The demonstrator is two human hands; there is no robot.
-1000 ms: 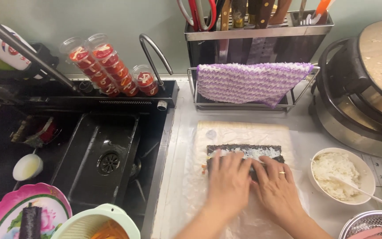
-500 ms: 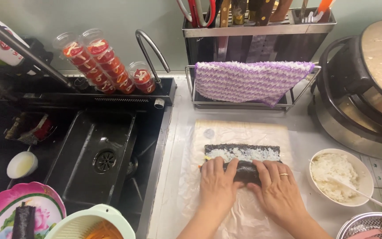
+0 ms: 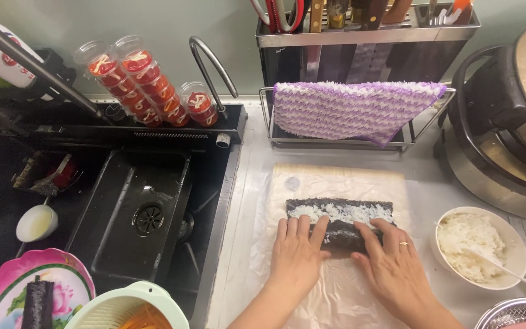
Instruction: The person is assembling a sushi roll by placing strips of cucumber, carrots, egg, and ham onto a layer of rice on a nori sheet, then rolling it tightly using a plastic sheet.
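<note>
A dark seaweed sheet with white rice [image 3: 340, 213] lies on a bamboo mat covered in clear plastic wrap [image 3: 336, 183]. Its near part is rolled up into a dark roll [image 3: 342, 234]. My left hand [image 3: 296, 256] presses on the roll's left end, fingers spread over it. My right hand [image 3: 391, 265], with a ring on one finger, presses on the roll's right end. A strip of rice and seaweed stays uncovered beyond the fingers.
A white bowl of rice with a spoon [image 3: 479, 247] stands at the right, a cooker [image 3: 506, 134] behind it. A black sink [image 3: 135, 213] lies left, with a pink plate holding a finished roll [image 3: 22, 298] and a green colander [image 3: 132, 311]. A purple cloth [image 3: 354, 109] hangs on a rack behind.
Both hands have drawn back toward me, rolling the near edge of the seaweed up, so more rice shows beyond the fingers. The view has shifted a little.
</note>
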